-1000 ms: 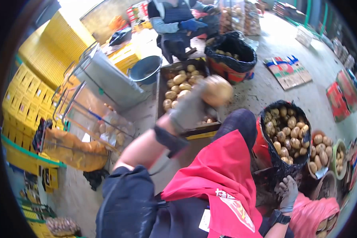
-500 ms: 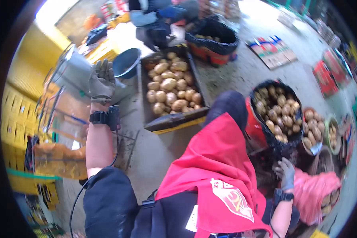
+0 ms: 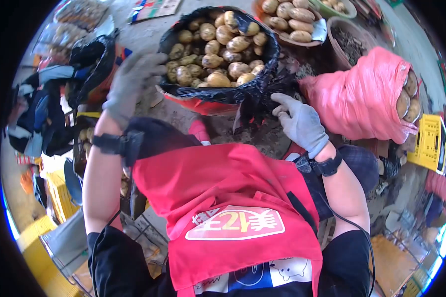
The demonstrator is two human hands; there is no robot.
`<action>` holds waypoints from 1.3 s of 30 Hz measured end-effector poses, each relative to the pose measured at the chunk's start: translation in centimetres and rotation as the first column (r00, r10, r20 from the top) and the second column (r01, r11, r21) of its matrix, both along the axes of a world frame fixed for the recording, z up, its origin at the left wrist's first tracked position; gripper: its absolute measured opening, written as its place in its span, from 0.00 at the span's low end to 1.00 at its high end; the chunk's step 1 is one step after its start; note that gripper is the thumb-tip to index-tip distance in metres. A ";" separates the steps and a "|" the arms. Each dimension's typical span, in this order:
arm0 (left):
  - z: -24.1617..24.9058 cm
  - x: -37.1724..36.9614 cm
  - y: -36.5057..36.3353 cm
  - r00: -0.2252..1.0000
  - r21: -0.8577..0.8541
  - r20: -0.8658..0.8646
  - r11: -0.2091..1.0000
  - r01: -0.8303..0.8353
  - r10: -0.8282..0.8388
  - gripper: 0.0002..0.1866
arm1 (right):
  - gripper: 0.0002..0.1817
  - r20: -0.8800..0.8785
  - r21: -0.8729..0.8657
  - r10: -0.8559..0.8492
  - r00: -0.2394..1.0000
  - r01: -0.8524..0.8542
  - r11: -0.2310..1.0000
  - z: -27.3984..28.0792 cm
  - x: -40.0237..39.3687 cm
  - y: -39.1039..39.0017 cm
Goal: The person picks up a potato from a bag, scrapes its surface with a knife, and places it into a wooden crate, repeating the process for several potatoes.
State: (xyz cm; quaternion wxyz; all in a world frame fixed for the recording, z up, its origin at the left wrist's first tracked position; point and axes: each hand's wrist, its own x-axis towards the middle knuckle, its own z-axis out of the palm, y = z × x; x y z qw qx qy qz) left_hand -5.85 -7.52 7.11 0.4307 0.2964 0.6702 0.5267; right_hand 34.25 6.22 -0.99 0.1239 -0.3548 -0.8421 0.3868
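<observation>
Head view: potatoes (image 3: 218, 79) are heaped in the lined bin (image 3: 198, 104). Left hand (image 3: 130, 85), blurred, reaches beside the rim, fingers spread, no load visible. Right hand (image 3: 303, 124) sits near the gathered black liner (image 3: 268, 85), fingers loosely parted; contact cannot be told. Step judged: reaching, ungripped. Lifting one potato would call for fingers closing around its sides
</observation>
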 end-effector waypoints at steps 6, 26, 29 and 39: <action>-11.7 5.0 10.9 0.486 -0.665 -0.468 0.657 0.356 -0.738 0.37 | 0.20 0.098 0.068 -0.018 0.995 0.011 0.998 1.9 -0.8 0.7; -5.2 14.5 3.6 0.838 0.254 0.341 0.901 0.353 -0.425 0.43 | 0.30 -0.426 -0.862 -0.416 0.803 -0.222 0.455 3.2 -2.6 -0.1; -4.7 18.2 1.0 0.831 0.237 0.448 0.940 0.246 -0.331 0.44 | 0.32 -0.520 -0.753 -0.290 0.803 -0.272 0.599 2.9 -1.6 -0.9; -4.8 20.6 -2.0 0.768 0.173 0.616 0.981 0.083 -0.174 0.34 | 0.32 -0.512 -0.613 -0.128 0.850 -0.257 0.747 5.0 0.5 -2.1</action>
